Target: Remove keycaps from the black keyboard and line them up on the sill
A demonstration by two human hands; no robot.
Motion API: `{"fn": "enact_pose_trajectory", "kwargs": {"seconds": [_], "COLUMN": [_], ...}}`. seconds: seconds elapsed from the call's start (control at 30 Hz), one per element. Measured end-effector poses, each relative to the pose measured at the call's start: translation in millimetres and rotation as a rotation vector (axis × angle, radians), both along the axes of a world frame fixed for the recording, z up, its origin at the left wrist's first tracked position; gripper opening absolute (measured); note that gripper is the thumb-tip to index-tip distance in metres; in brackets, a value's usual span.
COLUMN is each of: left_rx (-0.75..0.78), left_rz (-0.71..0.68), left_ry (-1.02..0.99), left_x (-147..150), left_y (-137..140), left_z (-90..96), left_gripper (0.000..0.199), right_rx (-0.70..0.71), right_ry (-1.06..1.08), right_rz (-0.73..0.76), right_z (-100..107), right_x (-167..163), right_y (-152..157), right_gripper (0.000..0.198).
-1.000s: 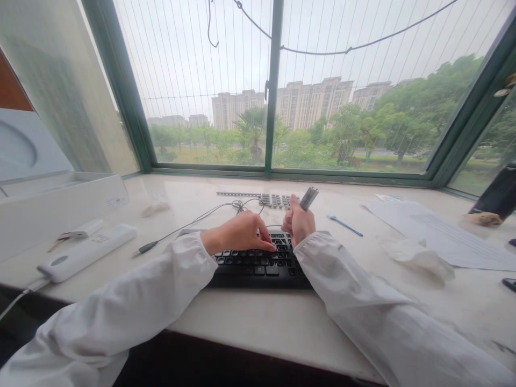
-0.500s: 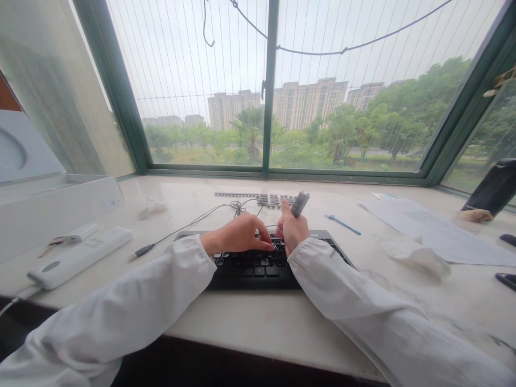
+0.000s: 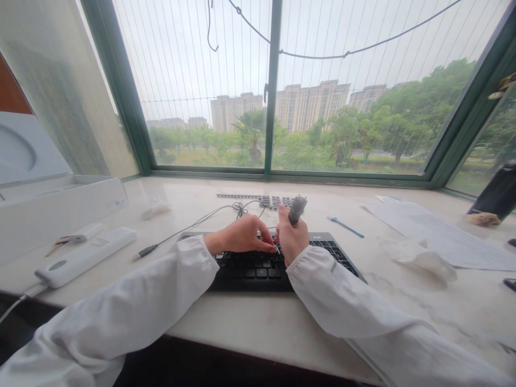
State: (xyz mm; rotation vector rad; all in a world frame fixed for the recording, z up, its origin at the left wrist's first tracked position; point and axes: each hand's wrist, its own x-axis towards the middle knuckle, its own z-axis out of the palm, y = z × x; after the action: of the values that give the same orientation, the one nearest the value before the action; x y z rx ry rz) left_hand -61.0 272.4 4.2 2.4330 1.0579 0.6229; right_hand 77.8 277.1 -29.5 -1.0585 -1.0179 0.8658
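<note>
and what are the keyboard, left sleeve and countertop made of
Keyboard: probably plastic, black and matte, judging by its dull, even front edge. Left sleeve: likely thin fabric, white and matte, with soft folds and a gathered cuff. Countertop: perhaps stone or an imitation, pale and smooth, with grey veining and faint reflections.

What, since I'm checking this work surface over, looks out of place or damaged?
What look like loose keycaps lie in rows behind the black keyboard, odd because keycaps normally sit on it. To its right, a crumpled whitish wrapping lies by the flat paper, like litter.
</note>
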Motion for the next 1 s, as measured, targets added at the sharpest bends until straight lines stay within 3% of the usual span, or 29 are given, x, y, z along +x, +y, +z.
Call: {"fn": "enact_pose_trajectory", "kwargs": {"seconds": [0.37,0.6,0.8,1.0], "left_rx": [-0.052,-0.06,0.061,0.171], "left_rz": [-0.037,-0.021,0.006,-0.016], "left_ry": [-0.009,0.025,0.048,0.064], "left_x": [-3,-3,3,6], "left_y": [4,5,-5,-7], "left_z": [0.4,1.0,-0.1,-1.7], "left_gripper": [0.028,0.032,0.026,0.02], "right_rx": [-0.192,-0.135,0.004,-0.098], "right_ry": [0.298,0.164,0.006,0.076], "right_rz": [0.099,0.118,0.101,0.089], "right_z": [18,10,5,8], "right_x": [4,1,-2,1], "right_y": [7,10,4,10], "right_gripper": [0.038,0.04,0.043,0.041]}}
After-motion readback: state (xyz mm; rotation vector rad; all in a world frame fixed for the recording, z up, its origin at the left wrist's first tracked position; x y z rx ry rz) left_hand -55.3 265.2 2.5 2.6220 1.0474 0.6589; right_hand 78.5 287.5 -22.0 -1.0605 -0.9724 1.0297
